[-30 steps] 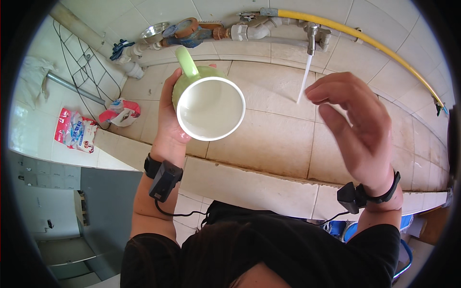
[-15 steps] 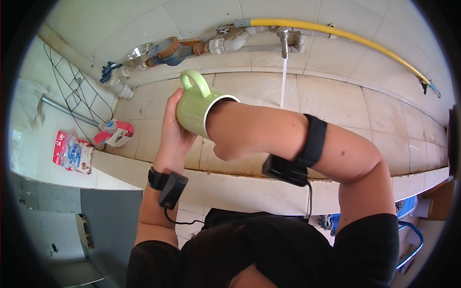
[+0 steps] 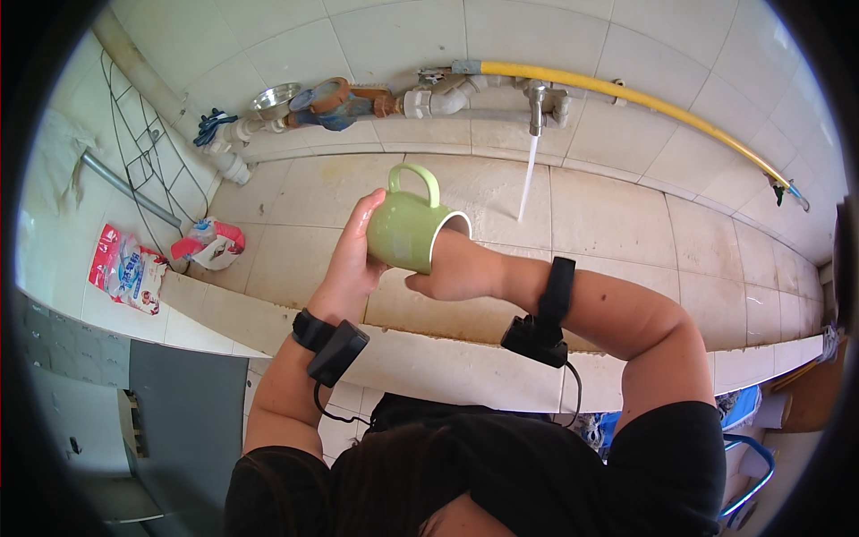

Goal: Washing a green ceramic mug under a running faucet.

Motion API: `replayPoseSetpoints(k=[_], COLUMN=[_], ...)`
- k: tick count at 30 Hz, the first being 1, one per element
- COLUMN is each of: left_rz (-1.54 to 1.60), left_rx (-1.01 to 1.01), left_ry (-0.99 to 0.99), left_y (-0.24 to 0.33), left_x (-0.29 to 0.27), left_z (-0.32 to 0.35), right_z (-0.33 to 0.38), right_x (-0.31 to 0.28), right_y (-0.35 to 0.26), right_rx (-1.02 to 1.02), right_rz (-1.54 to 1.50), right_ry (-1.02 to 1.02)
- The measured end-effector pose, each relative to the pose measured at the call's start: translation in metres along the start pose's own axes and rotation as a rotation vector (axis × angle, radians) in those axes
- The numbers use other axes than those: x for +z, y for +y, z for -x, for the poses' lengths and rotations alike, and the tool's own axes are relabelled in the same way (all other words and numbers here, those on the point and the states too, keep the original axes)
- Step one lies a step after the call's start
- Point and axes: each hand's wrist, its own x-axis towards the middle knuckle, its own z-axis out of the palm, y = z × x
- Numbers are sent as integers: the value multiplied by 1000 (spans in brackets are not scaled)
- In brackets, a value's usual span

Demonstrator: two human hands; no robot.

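Note:
A light green mug (image 3: 398, 234) with a white rim lies on its side above the tiled basin, its mouth turned right and its handle up. My left hand (image 3: 360, 246) is wrapped round its base end from the left. Into the mouth reaches my right hand (image 3: 465, 268); the thumb stays outside under the rim. The mug hides its other fingers, so I cannot tell whether they hold anything. Behind and to the right, a metal tap (image 3: 537, 109) runs a stream of water (image 3: 528, 179) down onto the tiles, apart from the mug.
A low tiled ledge (image 3: 465, 358) edges the basin in front of me. A yellow hose (image 3: 662, 103) runs along the wall, with pipes and a water meter (image 3: 333, 103) further left. A metal bowl (image 3: 275, 100), a wire rack (image 3: 152, 161) and plastic packages (image 3: 130, 273) are at left.
The mug and both hands have shifted right and slightly down in the picture. My right hand is less deep in the mug. Water still runs.

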Motion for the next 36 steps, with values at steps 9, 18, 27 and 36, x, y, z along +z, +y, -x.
replayPoseSetpoints(k=[9,18,27,36], left_rz=[-55,-89,153,29], left_rx=[-4,-46,133,703], left_ry=[-48,3,-143,-85], left_y=[2,-7,-10,-2], left_x=[-3,0,-12,9], left_z=[-1,4,-14,-9], right_z=[-1,-5,5,8], right_x=[-6,-17,-9,-22], right_y=[-3,-26,-17,-41], right_rx=[-313,-42,-55,-93], right_rz=[397,504,-563,-1407], right_ry=[235,-138,-124,310])
